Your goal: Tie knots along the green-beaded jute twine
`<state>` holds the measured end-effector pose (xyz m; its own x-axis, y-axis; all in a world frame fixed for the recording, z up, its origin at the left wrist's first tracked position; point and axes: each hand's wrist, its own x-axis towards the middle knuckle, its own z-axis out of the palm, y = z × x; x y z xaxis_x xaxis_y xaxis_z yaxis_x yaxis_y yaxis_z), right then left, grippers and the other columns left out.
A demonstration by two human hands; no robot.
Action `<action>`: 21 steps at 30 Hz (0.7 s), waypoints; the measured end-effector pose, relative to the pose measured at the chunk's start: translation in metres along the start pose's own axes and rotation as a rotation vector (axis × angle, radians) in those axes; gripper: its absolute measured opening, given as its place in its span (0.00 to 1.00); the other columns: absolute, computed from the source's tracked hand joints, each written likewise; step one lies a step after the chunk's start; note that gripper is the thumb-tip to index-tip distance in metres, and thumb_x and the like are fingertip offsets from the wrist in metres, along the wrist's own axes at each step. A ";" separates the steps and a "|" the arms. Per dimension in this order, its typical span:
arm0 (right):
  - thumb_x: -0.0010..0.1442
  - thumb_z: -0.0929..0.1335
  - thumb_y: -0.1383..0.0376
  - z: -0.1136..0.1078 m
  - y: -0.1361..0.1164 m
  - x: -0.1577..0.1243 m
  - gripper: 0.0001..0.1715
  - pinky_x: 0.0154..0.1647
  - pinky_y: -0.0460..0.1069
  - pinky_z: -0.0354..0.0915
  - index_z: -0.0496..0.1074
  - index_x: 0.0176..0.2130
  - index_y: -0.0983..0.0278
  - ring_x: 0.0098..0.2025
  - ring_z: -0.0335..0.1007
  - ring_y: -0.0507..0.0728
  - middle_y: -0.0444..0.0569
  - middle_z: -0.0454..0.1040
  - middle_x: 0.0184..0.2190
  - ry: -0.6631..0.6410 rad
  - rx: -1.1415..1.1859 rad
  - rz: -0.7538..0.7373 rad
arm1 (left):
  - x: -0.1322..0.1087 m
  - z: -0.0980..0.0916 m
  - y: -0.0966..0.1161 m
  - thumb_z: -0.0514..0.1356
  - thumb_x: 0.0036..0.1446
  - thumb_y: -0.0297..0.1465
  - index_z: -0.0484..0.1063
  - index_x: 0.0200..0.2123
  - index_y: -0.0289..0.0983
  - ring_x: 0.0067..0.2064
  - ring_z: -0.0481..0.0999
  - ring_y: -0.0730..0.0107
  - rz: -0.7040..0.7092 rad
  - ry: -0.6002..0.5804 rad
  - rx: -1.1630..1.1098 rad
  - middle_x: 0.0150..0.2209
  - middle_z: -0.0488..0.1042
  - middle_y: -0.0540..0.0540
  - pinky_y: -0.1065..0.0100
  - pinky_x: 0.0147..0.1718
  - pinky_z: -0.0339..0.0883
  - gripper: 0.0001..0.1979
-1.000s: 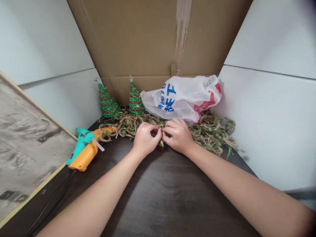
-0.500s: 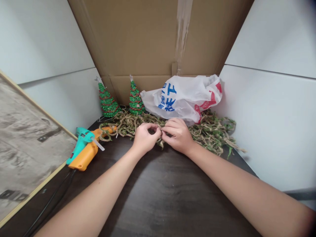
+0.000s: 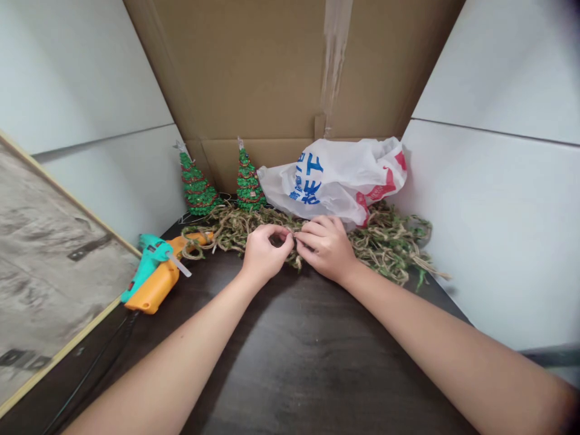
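A tangled heap of brown jute twine garland with small green leaves [image 3: 385,241] lies along the back of the dark table. In front of its middle, my left hand [image 3: 267,254] pinches a bit of the twine between thumb and forefinger, the fingers forming a ring. My right hand [image 3: 326,246] is closed on the twine just beside it, thumb against fingertips. The two hands' fingertips nearly touch. The exact piece between them is small and partly hidden by the fingers.
A crumpled white plastic bag [image 3: 348,175] rests behind the heap. Two small green Christmas trees [image 3: 248,184] stand at the back left. A teal and orange glue gun [image 3: 156,284] with a cord lies left, near a wood-edged board [image 3: 58,266]. Cardboard [image 3: 254,72] and white panels surround the table.
My hands have barely moved; the fingertips have drawn very slightly apart at the twine. Everything else stays in place.
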<state>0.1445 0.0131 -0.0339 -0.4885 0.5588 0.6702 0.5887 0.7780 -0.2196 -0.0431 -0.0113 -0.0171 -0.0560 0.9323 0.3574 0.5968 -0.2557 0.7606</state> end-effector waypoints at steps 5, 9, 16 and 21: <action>0.74 0.67 0.66 -0.002 0.001 0.001 0.14 0.55 0.60 0.58 0.83 0.40 0.59 0.49 0.72 0.62 0.48 0.85 0.39 -0.037 0.010 -0.012 | 0.001 0.001 -0.003 0.67 0.61 0.28 0.85 0.33 0.37 0.39 0.84 0.58 -0.022 -0.053 0.089 0.36 0.87 0.43 0.58 0.46 0.78 0.06; 0.74 0.67 0.66 -0.001 0.001 0.000 0.14 0.55 0.60 0.58 0.84 0.41 0.59 0.49 0.72 0.62 0.48 0.85 0.40 -0.037 0.013 -0.011 | 0.002 0.000 -0.004 0.67 0.62 0.28 0.85 0.32 0.38 0.38 0.84 0.58 -0.022 -0.082 0.115 0.34 0.86 0.43 0.59 0.44 0.76 0.07; 0.71 0.70 0.65 0.002 -0.003 -0.001 0.10 0.55 0.61 0.59 0.83 0.40 0.60 0.48 0.73 0.63 0.49 0.84 0.39 0.015 -0.030 0.003 | 0.002 -0.001 -0.001 0.69 0.58 0.26 0.84 0.29 0.38 0.38 0.83 0.58 -0.006 -0.057 0.145 0.31 0.85 0.45 0.59 0.43 0.74 0.06; 0.70 0.70 0.67 0.001 -0.007 0.000 0.10 0.56 0.61 0.58 0.82 0.37 0.61 0.48 0.72 0.63 0.50 0.84 0.37 -0.028 -0.083 0.035 | 0.001 -0.002 0.002 0.69 0.58 0.26 0.84 0.28 0.39 0.39 0.83 0.58 0.011 -0.050 0.149 0.32 0.85 0.45 0.59 0.44 0.75 0.06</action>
<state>0.1395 0.0081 -0.0332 -0.4837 0.5942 0.6426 0.6565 0.7319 -0.1826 -0.0435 -0.0109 -0.0140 -0.0110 0.9424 0.3344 0.7095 -0.2283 0.6667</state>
